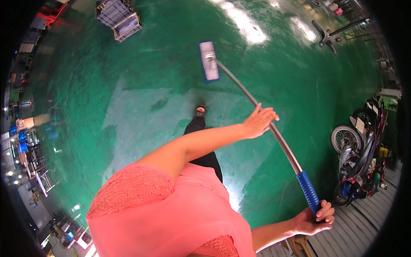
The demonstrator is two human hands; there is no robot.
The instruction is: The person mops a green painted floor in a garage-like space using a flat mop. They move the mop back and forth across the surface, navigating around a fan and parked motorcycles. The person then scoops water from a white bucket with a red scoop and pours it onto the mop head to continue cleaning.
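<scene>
A flat mop [284,145] slants across the view, its steel pole running from the far middle to the near right. Its flat rectangular head [209,62], whitish with a blue edge, lies on the green floor and is slightly blurred. My left hand [260,122] is on the middle of the pole, thumb on one side and fingers laid over the other. Lower down, my right hand [317,218] is closed round the end of the blue ribbed grip [308,192]. One of my feet [200,111], in a dark open-toed shoe, stands nearer than the mop head.
A motorcycle [361,158] is parked at the right beside grey corrugated metal [364,227]. Grey crates [120,19] stand at the far left. A dark-legged stand [327,37] is at the far right. Benches and equipment [32,150] line the left. The green floor [154,68] shines in places.
</scene>
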